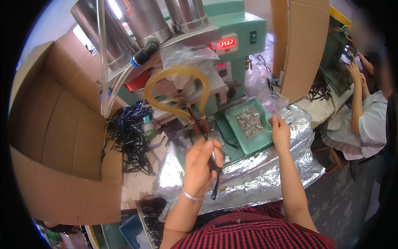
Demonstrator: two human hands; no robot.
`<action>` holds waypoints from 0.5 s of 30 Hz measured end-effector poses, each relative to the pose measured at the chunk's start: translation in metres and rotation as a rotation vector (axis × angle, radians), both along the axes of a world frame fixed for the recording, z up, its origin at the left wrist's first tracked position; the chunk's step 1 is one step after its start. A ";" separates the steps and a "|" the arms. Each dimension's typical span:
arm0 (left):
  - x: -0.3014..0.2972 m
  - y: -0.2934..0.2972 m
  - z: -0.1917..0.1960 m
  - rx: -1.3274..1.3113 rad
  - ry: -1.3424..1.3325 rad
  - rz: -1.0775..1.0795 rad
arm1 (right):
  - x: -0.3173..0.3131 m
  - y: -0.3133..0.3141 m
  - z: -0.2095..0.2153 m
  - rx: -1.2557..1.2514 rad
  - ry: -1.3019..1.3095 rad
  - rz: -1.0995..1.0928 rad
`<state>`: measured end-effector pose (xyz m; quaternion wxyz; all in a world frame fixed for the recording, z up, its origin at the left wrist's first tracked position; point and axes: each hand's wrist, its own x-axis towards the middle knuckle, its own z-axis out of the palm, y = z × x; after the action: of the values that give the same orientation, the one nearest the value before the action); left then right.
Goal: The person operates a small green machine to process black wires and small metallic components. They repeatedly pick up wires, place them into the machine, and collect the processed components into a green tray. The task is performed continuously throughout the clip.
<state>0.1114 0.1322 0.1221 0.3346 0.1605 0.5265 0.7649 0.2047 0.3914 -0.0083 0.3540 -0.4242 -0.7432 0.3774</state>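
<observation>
My left hand (199, 166) is closed around a slim black eyeglass temple (215, 186), its bent end pointing down toward me. The other end reaches up to the metal tooling of a green press machine (244, 25), below a looped amber hose (178, 71). My right hand (281, 132) hovers at the right rim of a green tray (259, 146), thumb and fingertips pinched together. Whatever it holds, if anything, is too small to make out. Many tiny silvery metal parts (249, 122) lie in the tray.
A heap of dark temples (130, 137) lies left of the machine, beside a large open cardboard box (66, 124). Crumpled foil (257, 178) covers the bench front. Another cardboard sheet (304, 50) stands at the right; beyond it a co-worker (373, 116) sits.
</observation>
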 end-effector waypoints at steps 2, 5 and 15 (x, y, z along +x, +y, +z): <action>0.001 0.002 -0.001 -0.018 0.030 0.023 | 0.000 0.000 0.000 -0.002 0.006 0.007; 0.003 0.002 0.001 -0.061 0.066 0.041 | 0.001 0.001 -0.001 -0.004 0.014 0.017; 0.002 0.002 0.002 -0.009 0.016 0.033 | 0.001 -0.003 0.001 -0.021 0.009 -0.015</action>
<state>0.1137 0.1340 0.1237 0.3185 0.1563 0.5352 0.7666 0.2052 0.3885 -0.0068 0.3556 -0.4316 -0.7346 0.3843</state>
